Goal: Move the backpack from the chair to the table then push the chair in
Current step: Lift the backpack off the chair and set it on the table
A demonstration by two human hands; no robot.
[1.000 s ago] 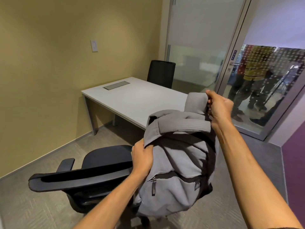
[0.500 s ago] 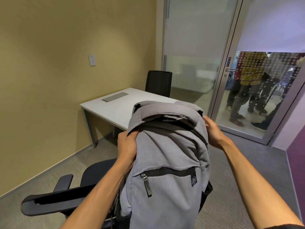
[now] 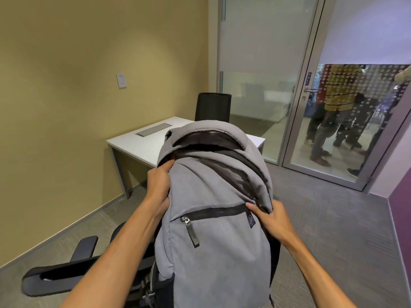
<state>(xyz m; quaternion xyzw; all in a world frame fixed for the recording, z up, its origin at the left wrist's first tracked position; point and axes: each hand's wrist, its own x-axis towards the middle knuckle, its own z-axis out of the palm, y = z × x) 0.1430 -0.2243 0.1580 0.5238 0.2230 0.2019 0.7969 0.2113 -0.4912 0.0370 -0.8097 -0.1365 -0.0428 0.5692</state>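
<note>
Above one chair (image 3: 66,276): one backpack (image 3: 213,230), left grip (image 3: 159,185), right grip (image 3: 272,221) both clamped on it.

Mustard wall (image 3: 66,63), grey carpet (image 3: 333,218), frosted glass door (image 3: 347,107).

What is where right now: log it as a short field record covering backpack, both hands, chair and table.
backpack: grey backpack, upright, held up in front of the camera
left hand: left hand, grip on the backpack's upper left side
right hand: right hand, grip on its right side by the front pocket zip
chair: black chair, low left, not pushed in
table: white table, beyond the backpack, grey cable tray set in its top
task stage: backpack not yet on the table
</note>
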